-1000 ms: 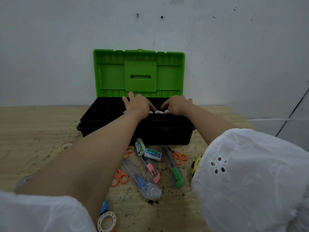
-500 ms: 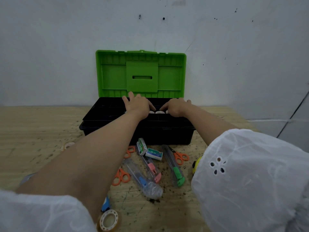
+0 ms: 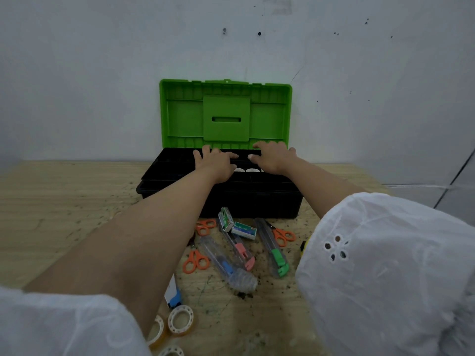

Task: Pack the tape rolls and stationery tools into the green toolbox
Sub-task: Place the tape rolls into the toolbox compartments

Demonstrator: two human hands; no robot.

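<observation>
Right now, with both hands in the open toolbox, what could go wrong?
1. The upright green lid stands right behind the left hand and right hand; a bump might drop it on the fingers.
2. Both forearms cross above the cutters and scissors in front of the toolbox; pulling back low could sweep them.
3. Tape rolls lie under the left arm, easy to knock.

- I make out "10" on the blue-and-white small box (image 3: 243, 230) lying just near of the toolbox (image 3: 257, 204); the rest blurs.
- The green small box (image 3: 225, 219) left of it carries print I cannot read.
</observation>
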